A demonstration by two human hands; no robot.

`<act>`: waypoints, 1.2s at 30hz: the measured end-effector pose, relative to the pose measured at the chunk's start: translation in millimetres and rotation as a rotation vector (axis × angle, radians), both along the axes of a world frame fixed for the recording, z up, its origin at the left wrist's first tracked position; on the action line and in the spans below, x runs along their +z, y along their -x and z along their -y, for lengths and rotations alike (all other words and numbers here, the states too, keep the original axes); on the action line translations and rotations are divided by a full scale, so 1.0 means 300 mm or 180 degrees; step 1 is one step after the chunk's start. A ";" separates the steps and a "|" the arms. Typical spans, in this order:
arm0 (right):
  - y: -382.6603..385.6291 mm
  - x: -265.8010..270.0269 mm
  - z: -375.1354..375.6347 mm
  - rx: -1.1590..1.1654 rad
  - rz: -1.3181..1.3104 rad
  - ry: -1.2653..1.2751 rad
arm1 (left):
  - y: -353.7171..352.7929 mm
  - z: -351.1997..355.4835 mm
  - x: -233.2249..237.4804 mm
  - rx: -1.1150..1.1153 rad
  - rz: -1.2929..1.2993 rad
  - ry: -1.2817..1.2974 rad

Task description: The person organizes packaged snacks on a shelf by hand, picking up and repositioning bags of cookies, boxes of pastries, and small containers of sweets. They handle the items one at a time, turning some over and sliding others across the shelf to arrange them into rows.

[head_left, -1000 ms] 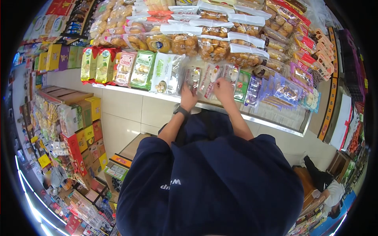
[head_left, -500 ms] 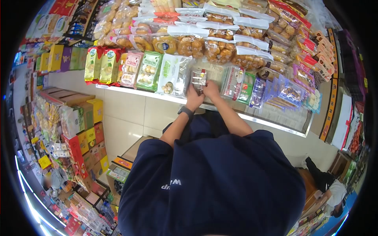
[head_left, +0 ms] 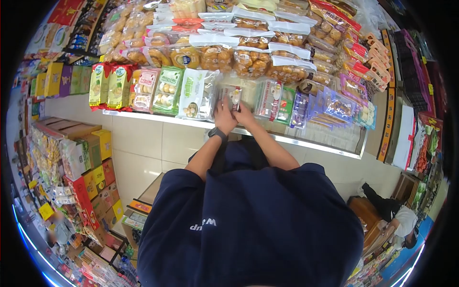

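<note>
A small clear snack pack (head_left: 234, 92) with a brown and white label lies in a gap in the front row of the display. My left hand (head_left: 223, 117), a dark watch on its wrist, is at the pack's left side, fingers reaching along it. At the lower right edge, my right hand (head_left: 244, 115) has its fingers closed against the same pack; their tips are partly hidden. Immediately left stands a white and green snack bag (head_left: 195, 94). To the right are clear packs with red and white labels (head_left: 268, 99) and a green pack (head_left: 287, 106).
Rows of bagged pastries (head_left: 251, 61) fill the display behind. A metal front edge (head_left: 306, 142) runs between my body and the goods. Stacked boxes (head_left: 91, 179) stand on the left. Another person (head_left: 405, 221) is at the lower right.
The whole view has shifted, so the display appears farther left. My left fingers now stretch further along the pack. Both hands stay at the same pack.
</note>
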State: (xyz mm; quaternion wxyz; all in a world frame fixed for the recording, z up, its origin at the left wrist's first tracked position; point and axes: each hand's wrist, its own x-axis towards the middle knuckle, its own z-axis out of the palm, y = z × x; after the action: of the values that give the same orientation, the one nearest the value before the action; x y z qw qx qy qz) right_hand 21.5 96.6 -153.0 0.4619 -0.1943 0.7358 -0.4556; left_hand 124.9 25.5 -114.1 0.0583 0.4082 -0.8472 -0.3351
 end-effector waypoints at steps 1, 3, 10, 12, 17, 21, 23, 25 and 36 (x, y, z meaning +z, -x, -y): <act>-0.005 0.030 -0.002 -0.0094 0.0104 0.0034 | -0.002 0.006 0.000 -0.0083 0.0008 -0.0022; -0.007 0.076 0.012 -0.0027 -0.0165 -0.0037 | -0.005 0.002 -0.006 -0.0027 -0.0033 0.0041; -0.010 0.135 0.068 0.0333 -0.0443 -0.0466 | -0.019 0.006 -0.037 0.0156 -0.0180 -0.0147; -0.004 0.133 0.059 0.0435 -0.0450 -0.0573 | -0.019 0.004 -0.037 0.0119 -0.0294 -0.0213; -0.004 0.040 0.036 0.0277 -0.0240 -0.0393 | -0.011 0.010 -0.051 0.0076 -0.0539 -0.0239; 0.037 0.246 0.028 0.0783 -0.0587 -0.0741 | -0.010 0.008 -0.077 0.0099 -0.0488 -0.0121; 0.058 0.362 -0.003 0.0766 -0.1406 -0.0692 | -0.019 -0.007 -0.059 0.0101 -0.0323 -0.0158; 0.112 0.406 -0.074 0.0178 -0.2472 -0.0250 | -0.020 -0.018 0.005 0.0087 0.0043 -0.0226; 0.239 0.361 -0.133 -0.0442 -0.2666 -0.1395 | -0.005 -0.018 0.030 0.0054 0.0259 -0.0413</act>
State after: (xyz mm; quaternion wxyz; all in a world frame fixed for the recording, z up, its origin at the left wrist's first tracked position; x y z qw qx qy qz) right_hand -50.3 136.3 -44.7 0.1242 -0.2096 0.9486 -0.2019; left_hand 126.3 31.0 -105.1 0.0001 0.4316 -0.8219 -0.3718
